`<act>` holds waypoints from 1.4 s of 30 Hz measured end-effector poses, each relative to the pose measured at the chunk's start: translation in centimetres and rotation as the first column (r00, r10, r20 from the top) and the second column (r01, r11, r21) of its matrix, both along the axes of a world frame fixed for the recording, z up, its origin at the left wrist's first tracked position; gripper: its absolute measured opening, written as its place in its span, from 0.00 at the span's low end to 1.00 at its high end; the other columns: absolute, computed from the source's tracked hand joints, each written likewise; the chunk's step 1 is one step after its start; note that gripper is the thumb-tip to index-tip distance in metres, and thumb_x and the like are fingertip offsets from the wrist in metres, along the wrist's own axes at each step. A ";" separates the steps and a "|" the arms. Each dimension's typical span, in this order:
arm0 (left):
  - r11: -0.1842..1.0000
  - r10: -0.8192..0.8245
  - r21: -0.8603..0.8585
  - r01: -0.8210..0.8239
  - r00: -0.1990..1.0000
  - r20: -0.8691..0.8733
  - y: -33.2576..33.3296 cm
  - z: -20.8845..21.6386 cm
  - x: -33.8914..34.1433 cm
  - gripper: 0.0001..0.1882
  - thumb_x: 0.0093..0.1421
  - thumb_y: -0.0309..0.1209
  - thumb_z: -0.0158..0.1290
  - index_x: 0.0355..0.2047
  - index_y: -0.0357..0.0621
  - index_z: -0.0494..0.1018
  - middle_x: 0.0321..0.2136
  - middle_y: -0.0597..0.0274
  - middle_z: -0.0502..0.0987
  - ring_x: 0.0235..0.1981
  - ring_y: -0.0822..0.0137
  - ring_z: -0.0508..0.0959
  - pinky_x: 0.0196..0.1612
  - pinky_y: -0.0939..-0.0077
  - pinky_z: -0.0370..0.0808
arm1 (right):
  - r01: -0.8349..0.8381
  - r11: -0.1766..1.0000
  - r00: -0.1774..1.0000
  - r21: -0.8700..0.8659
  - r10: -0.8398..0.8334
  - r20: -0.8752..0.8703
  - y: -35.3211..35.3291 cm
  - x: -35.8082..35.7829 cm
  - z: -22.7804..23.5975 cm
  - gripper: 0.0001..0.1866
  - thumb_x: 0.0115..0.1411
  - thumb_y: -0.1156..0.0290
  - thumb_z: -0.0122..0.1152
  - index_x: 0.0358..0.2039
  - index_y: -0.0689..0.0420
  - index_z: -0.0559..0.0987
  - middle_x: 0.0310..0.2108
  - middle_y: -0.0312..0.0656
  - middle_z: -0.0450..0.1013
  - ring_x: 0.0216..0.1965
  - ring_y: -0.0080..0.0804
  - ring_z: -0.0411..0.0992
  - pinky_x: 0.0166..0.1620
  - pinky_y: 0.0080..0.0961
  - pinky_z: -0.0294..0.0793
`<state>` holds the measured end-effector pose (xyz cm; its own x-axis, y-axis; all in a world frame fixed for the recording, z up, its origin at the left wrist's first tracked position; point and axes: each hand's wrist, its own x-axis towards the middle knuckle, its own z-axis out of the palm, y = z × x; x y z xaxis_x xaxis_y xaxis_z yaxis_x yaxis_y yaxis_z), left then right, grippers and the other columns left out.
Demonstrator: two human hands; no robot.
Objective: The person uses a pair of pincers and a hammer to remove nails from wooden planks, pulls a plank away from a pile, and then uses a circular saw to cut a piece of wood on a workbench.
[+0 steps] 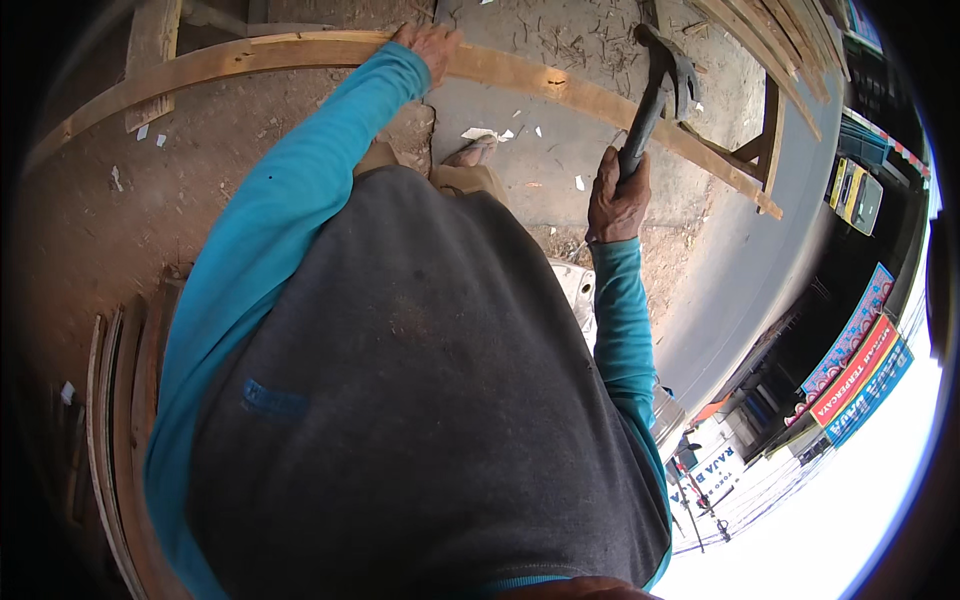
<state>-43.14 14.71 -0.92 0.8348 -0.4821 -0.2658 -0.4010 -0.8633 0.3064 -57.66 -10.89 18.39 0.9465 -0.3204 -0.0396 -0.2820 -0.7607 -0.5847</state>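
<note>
A claw hammer (655,95) with a dark handle is gripped in my right hand (619,200), its head raised above the right part of a long wooden board (540,80). That board crosses in front of me from left to right and looks curved in this view. My left hand (430,52) rests over the board near its middle, the fingers wrapped on its far edge and partly hidden. At the left, an upright wooden piece (152,60) meets the board. On the right, the board's end lies by another wooden frame piece (771,135).
Several loose planks (790,50) are stacked at the far right, and more boards (125,400) stand at the lower left. Wood scraps (570,45) and paper bits litter the ground. A paved road (720,300) runs along the right, with shopfronts and signs (850,370) beyond.
</note>
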 end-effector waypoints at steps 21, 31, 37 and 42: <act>0.996 -0.020 0.090 0.001 0.978 0.206 0.2 -1.4 2.0 0.28 0.53 0.37 0.63 0.51 0.50 0.64 0.51 0.56 0.72 0.57 0.55 0.72 0.56 0.49 0.65 | 0.081 0.987 0.973 0.137 -0.048 -0.227 -0.7 -1.7 -0.9 0.24 0.65 0.51 0.57 0.31 0.64 0.75 0.21 0.49 0.70 0.26 0.38 0.71 0.34 0.36 0.72; 0.991 0.008 0.130 -0.009 1.000 0.009 -0.3 1.3 -0.1 0.28 0.52 0.36 0.64 0.51 0.50 0.65 0.49 0.56 0.74 0.56 0.55 0.72 0.57 0.48 0.66 | -0.140 0.969 0.845 0.204 0.009 0.534 1.9 0.7 2.3 0.20 0.68 0.56 0.52 0.27 0.59 0.67 0.19 0.47 0.65 0.21 0.38 0.69 0.25 0.30 0.74; 0.994 -0.004 0.106 -0.007 0.995 0.096 0.6 1.3 3.6 0.26 0.54 0.35 0.59 0.52 0.47 0.64 0.51 0.48 0.73 0.57 0.48 0.71 0.58 0.45 0.63 | 0.163 0.931 0.986 0.327 -0.144 -0.082 0.8 -0.7 -1.6 0.21 0.67 0.51 0.56 0.28 0.57 0.70 0.16 0.35 0.64 0.14 0.22 0.64 0.18 0.22 0.63; 0.994 0.006 0.105 -0.011 0.999 0.045 0.2 -0.4 0.8 0.27 0.53 0.32 0.60 0.52 0.51 0.63 0.51 0.56 0.72 0.58 0.53 0.70 0.56 0.43 0.64 | -0.226 0.911 0.714 0.344 -0.086 0.695 4.2 3.5 12.4 0.22 0.68 0.50 0.53 0.32 0.58 0.66 0.17 0.36 0.64 0.13 0.20 0.62 0.13 0.20 0.68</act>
<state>-42.32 14.95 -1.35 0.8510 -0.4460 -0.2773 -0.4045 -0.8934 0.1954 -54.13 -6.64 30.77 0.7742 -0.3573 0.5224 0.3580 -0.4335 -0.8270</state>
